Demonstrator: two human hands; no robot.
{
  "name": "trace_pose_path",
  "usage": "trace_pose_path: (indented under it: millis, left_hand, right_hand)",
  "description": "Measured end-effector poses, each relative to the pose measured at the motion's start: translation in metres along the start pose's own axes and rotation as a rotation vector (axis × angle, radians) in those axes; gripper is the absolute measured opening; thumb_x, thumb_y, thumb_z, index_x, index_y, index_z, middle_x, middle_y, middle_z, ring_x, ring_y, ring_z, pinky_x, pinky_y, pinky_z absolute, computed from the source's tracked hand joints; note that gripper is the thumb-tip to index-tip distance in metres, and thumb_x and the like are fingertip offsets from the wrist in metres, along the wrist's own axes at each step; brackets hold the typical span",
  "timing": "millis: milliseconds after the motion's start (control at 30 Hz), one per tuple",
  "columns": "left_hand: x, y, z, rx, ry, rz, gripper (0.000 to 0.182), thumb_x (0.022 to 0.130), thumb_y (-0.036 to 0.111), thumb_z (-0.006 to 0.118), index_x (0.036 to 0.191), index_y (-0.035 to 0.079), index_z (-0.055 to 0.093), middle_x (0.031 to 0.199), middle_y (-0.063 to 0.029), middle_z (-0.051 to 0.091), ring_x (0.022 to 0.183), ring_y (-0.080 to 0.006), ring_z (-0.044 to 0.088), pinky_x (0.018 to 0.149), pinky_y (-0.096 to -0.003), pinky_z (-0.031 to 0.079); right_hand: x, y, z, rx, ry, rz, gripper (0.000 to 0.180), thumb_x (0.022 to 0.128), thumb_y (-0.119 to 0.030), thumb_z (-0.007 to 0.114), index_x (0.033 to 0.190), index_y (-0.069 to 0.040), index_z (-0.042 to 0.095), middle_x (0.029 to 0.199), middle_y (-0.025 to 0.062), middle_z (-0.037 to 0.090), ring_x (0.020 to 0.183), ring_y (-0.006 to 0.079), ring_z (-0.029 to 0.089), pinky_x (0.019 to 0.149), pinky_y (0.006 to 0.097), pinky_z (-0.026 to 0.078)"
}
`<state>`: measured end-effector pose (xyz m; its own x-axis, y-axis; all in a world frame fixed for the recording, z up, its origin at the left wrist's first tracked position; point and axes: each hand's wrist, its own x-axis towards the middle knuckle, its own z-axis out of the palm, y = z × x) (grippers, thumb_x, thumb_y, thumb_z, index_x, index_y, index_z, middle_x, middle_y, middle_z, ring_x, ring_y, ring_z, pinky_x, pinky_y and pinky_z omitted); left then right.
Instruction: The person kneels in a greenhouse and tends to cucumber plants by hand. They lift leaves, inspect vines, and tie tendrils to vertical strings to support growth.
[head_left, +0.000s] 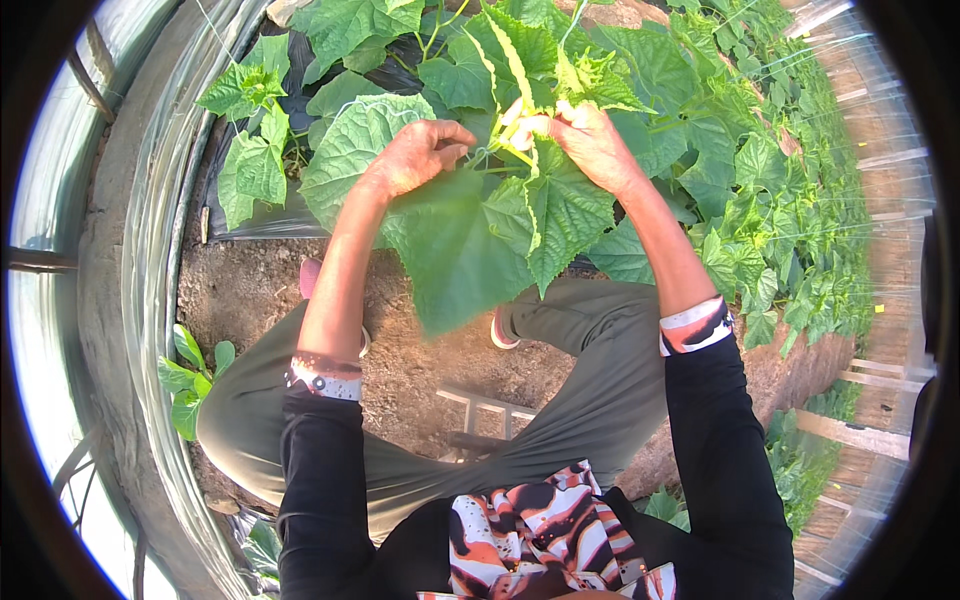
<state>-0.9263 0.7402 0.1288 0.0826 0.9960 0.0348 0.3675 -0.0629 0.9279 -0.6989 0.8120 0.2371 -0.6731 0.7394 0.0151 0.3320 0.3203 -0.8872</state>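
Observation:
A cucumber plant (551, 210) with broad, toothed leaves rises in front of me, its upper part in bright sun. My right hand (589, 142) pinches its stem (517, 154) just below the growing tip (592, 75). To the left of the stem, my left hand (424, 154) has thumb and fingertips drawn close together. Thin pale twine (480, 155) loops by the stem beside those fingertips; whether they grip it I cannot tell. A large leaf (461, 247) hangs below both hands, and more twine (574, 26) runs up from the tip.
Smaller cucumber plants (255, 142) grow from black plastic mulch (266, 221) at left. Gathered clear film (154, 300) lines the greenhouse side. Between my legs, a low metal frame (484, 409) stands on bare soil (405, 300). Dense vine rows (795, 195) fill the right.

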Motion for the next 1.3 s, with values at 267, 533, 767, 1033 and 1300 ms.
trace_pose_path:
  millis: [267,533,767,1033,1300]
  left_hand:
    - [0.005,-0.011,0.036,0.034,0.161,-0.048,0.017,0.090,0.017,0.068,0.097,0.001,0.067,0.087,-0.0066,0.070,0.078,-0.0131,0.062,0.075,-0.0312,0.051]
    - [-0.020,0.036,-0.003,-0.727,0.256,0.064,0.008,0.089,0.015,0.060,0.086,0.009,0.062,0.082,0.0045,0.058,0.075,-0.0059,0.049,0.073,-0.0221,0.039]
    - [-0.021,0.081,-0.040,-0.103,0.451,0.170,0.021,0.096,0.023,0.062,0.107,0.005,0.063,0.093,0.0005,0.057,0.081,-0.0085,0.050,0.076,-0.0259,0.044]
    - [0.010,0.210,-0.045,-0.082,0.140,0.448,0.038,0.100,0.028,0.061,0.131,0.007,0.060,0.114,-0.0045,0.068,0.109,-0.0132,0.059,0.102,-0.0322,0.044]
    - [0.026,0.248,-0.092,0.205,0.329,0.419,0.043,0.103,0.040,0.046,0.129,0.011,0.064,0.114,-0.0023,0.072,0.113,-0.0162,0.060,0.105,-0.0370,0.039]
  right_hand:
    - [0.002,-0.008,-0.003,-0.067,-0.024,-0.016,0.022,0.090,-0.024,0.068,0.092,-0.001,0.071,0.069,0.0003,0.051,0.066,0.0087,0.041,0.060,0.0288,0.037]
    - [0.009,0.003,-0.004,-0.053,-0.028,-0.090,0.027,0.092,-0.026,0.067,0.089,0.001,0.068,0.070,0.0022,0.050,0.069,0.0097,0.045,0.061,0.0295,0.037]
    - [-0.004,-0.022,0.008,0.081,-0.087,-0.026,0.026,0.092,-0.028,0.065,0.093,-0.002,0.070,0.078,-0.0018,0.060,0.074,0.0088,0.050,0.068,0.0267,0.041]
    - [-0.001,-0.013,0.011,-0.005,-0.125,-0.063,0.029,0.093,-0.031,0.063,0.098,-0.003,0.070,0.082,0.0031,0.065,0.078,0.0122,0.059,0.075,0.0301,0.047]
    - [-0.001,0.024,0.027,0.136,-0.045,-0.257,0.025,0.093,-0.022,0.062,0.099,0.000,0.071,0.091,0.0116,0.071,0.078,0.0202,0.066,0.076,0.0335,0.052]
